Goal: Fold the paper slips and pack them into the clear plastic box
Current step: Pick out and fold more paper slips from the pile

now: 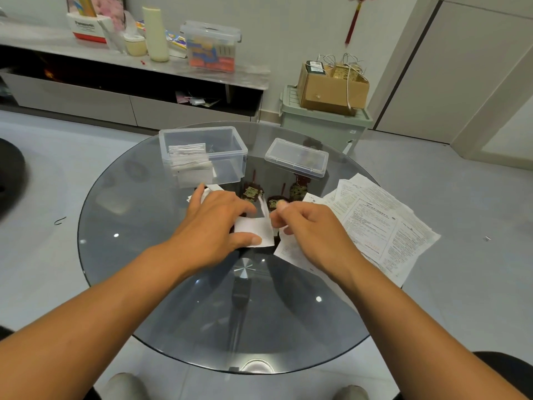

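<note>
While the left hand [215, 223] presses a white paper slip [255, 230] flat on the glass table [138, 284] with spread fingers, the right hand [308, 229] pinches the slip's raised right edge. Behind them stands the open clear box [227, 157], folded slips [189, 160] stacked inside, with its lid [297, 157] beside it and printed sheets [383, 226] lying to the right.

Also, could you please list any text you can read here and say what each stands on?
"Panasonic": white and red box on the shelf.
Printed sheets on the table: too small to read.
Dark ornaments under the glass: gold characters, blurred.
Orange label in the lidded tub: blurred.
</note>
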A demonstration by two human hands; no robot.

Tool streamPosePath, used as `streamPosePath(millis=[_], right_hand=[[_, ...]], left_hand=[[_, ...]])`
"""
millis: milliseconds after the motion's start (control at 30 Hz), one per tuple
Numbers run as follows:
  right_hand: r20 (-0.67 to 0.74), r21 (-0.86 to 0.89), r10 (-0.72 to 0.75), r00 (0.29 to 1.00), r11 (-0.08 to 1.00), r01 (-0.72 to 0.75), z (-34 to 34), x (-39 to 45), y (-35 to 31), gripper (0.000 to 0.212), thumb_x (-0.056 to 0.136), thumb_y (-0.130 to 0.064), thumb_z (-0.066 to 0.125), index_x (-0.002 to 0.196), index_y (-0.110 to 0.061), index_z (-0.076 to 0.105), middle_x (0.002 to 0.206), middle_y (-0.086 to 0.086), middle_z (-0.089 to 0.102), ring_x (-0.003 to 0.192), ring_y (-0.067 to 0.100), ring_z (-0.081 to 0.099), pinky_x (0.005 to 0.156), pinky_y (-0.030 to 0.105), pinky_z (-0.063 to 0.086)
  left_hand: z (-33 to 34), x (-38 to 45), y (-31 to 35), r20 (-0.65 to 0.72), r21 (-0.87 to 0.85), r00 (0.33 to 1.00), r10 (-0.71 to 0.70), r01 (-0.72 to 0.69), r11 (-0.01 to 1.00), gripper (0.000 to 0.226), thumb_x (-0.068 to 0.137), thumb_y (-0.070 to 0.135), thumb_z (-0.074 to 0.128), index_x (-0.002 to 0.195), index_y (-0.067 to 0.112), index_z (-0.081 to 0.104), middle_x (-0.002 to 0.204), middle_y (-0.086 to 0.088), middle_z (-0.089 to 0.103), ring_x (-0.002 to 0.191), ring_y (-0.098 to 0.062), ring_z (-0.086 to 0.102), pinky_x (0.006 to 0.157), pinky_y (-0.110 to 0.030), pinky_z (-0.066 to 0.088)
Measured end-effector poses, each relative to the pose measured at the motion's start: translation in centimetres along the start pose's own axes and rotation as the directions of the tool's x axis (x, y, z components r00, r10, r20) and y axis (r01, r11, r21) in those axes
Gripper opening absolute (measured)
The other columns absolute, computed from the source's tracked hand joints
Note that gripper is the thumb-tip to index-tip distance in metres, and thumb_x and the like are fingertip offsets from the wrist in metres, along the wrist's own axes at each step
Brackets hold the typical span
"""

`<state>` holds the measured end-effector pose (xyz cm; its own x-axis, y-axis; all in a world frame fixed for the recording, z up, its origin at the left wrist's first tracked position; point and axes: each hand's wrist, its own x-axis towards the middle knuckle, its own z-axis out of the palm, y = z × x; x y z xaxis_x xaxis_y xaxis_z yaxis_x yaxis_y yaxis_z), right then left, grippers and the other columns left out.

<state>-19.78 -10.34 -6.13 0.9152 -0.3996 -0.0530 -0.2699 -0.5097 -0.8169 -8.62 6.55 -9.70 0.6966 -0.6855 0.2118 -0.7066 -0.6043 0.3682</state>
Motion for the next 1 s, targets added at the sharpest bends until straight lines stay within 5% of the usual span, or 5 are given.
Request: streamPosePath(millis=[167, 400, 667, 833, 1000], right_hand=[[0.064, -0.136, -0.041, 0.997, 0.989, 0.05, 1.3, 0.0, 1.6, 0.011, 0.088, -0.037, 0.076, 0.098, -0.034, 0.08, 0.094, -0.015, 0.073, 0.088, 0.01, 0.065, 0.088, 0.042, 0.057], [0.034, -0.188, -0.041, 0.999, 0.981, 0.047, 1.9, 0.8, 2.2, 0.008, 0.088, -0.032, 0.076, 0.094, -0.036, 0.079, 0.09, -0.021, 0.07, 0.09, 0.007, 0.065, 0.096, 0.047, 0.053], [0.09, -0.193, -0.119, 0.989, 0.972, 0.134, 1.4, 0.6, 2.2, 0.006, 0.086, -0.04, 0.078, 0.091, -0.037, 0.077, 0.092, -0.018, 0.068, 0.09, 0.009, 0.062, 0.087, 0.047, 0.055], [0.003, -0.185, -0.064, 0.998, 0.981, 0.063, 2.3, 0.7, 2.0, 0.033, 0.094, -0.049, 0.066, 0.074, -0.023, 0.073, 0.068, -0.004, 0.068, 0.072, 0.02, 0.064, 0.081, 0.054, 0.054], [-0.018, -0.206, 0.049, 0.999, 0.977, -0.051, 2.4, 1.2, 2.1, 0.032, 0.082, -0.049, 0.078, 0.072, -0.019, 0.071, 0.062, -0.009, 0.068, 0.071, 0.018, 0.065, 0.087, 0.049, 0.054]], left_hand=[[-1.5, -0.3, -0.1, 0.034, -0.097, 0.998, 0.053, -0.05, 0.994, 0.095, 0.071, 0.061, 0.081, 0.149, 0.047, 0.027, 0.131, 0.015, 0.055, 0.133, -0.011, 0.042, 0.126, -0.049, 0.004], [-2.5, 0.1, -2.3, 0.076, 0.039, 0.933, 0.351, -0.355, 0.934, 0.018, 0.083, 0.055, 0.071, 0.097, 0.044, 0.073, 0.104, 0.027, 0.061, 0.113, 0.005, 0.05, 0.125, -0.04, 0.005], [-2.3, -0.4, -2.4, 0.09, -0.229, 0.993, 0.074, -0.051, 0.972, 0.009, 0.093, 0.047, 0.063, 0.092, 0.047, 0.072, 0.101, 0.028, 0.069, 0.131, -0.002, 0.035, 0.105, -0.022, 0.033], [-2.5, -0.4, -1.4, 0.058, -0.284, 0.997, 0.058, -0.039, 0.958, 0.035, 0.083, 0.071, 0.057, 0.108, 0.048, 0.064, 0.089, 0.021, 0.069, 0.112, 0.012, 0.049, 0.121, -0.03, 0.015], [-1.7, -0.1, -1.4, 0.001, 0.013, 0.997, 0.073, -0.073, 0.997, 0.013, 0.091, 0.046, 0.068, 0.102, 0.044, 0.064, 0.08, 0.018, 0.064, 0.094, -0.002, 0.059, 0.125, -0.041, 0.003]])
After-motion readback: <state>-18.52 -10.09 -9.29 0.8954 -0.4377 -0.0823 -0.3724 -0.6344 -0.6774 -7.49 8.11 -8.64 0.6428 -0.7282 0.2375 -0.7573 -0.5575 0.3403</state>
